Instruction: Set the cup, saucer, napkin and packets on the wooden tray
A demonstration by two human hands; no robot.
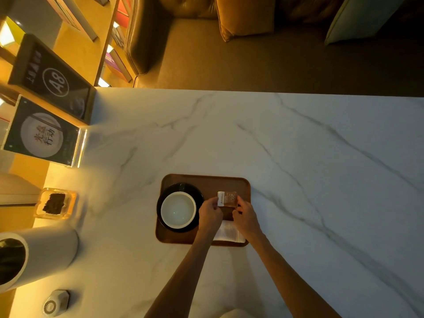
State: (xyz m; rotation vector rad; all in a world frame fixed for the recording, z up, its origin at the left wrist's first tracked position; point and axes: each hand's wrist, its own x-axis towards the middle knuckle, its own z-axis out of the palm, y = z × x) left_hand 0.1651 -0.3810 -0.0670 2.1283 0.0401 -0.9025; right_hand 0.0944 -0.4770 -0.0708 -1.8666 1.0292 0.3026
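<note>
Packet [227, 199] pinched between fingers of left hand [210, 214] and right hand [245, 218].

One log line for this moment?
left hand, right hand: both holding packet over tray | cup on saucer | napkin placed

Two bare forearms in shot, no sleeves showing; left hand [210, 213] and right hand [246, 218] ringless, no watch.

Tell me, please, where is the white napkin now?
In the head view, the white napkin lies on the near right part of the wooden tray, right of the saucer, partly hidden between both wrists.
</note>
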